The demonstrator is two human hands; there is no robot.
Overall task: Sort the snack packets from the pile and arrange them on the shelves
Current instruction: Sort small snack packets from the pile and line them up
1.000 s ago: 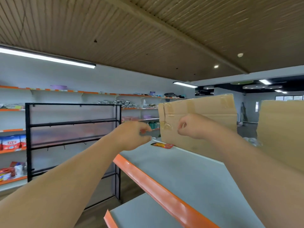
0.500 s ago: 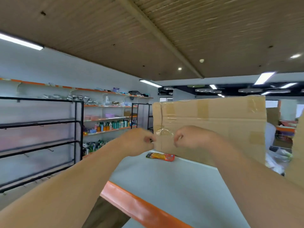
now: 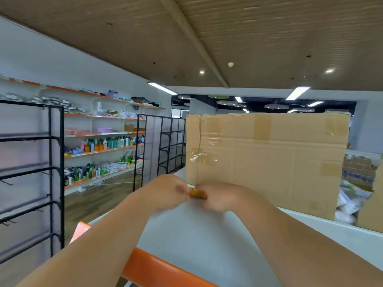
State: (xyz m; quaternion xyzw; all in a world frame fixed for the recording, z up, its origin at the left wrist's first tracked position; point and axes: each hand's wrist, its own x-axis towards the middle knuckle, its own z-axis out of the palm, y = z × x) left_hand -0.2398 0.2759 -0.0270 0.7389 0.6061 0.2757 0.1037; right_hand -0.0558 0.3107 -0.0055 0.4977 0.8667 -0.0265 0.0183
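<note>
Snack packet (image 3: 198, 193) at white shelf (image 3: 207, 235) surface, just before cardboard box (image 3: 269, 162) | grip: left hand (image 3: 165, 191) and right hand (image 3: 219, 196) each pinching one end | risk: shallow end-pinches may slip, dropping packet

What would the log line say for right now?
step: grasp | left hand: pinches snack packet | right hand: pinches other end | place: white shelf, by cardboard box

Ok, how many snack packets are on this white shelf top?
1: an orange snack packet pinched between the left hand and right hand, just before the cardboard box. Others may be hidden behind the box.
</note>
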